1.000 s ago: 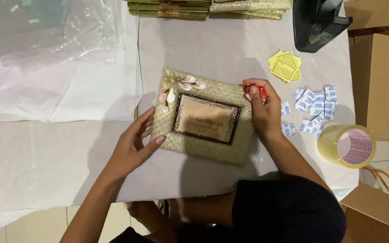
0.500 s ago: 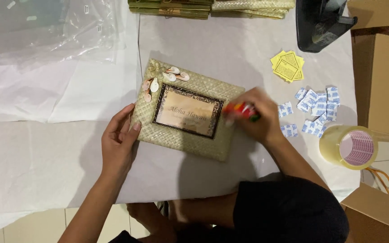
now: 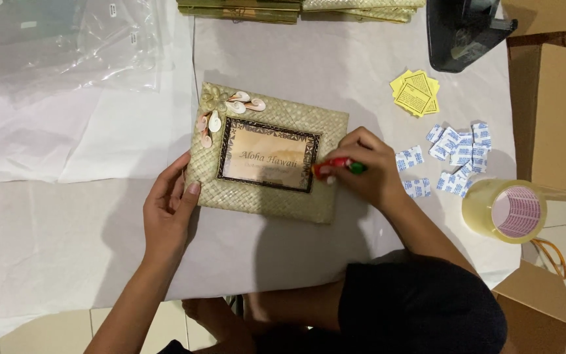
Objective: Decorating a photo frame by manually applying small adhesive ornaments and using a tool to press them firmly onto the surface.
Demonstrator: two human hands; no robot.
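On white paper, woven frame [image 3: 266, 154] shifted left, left hand [image 3: 168, 210] open at its edge, right hand [image 3: 365, 167] now pinching red-green marker [image 3: 339, 166]

sachets [image 3: 456, 157] crowd rt, tape roll [image 3: 506, 210] too

We see a woven straw picture frame [image 3: 266, 154] lying flat on white paper, slightly tilted, shells and a straw flower decorating its upper left corner, a dark patterned border around its picture window. At its right edge we see a small red-and-green tool [image 3: 339, 166], held roughly level.
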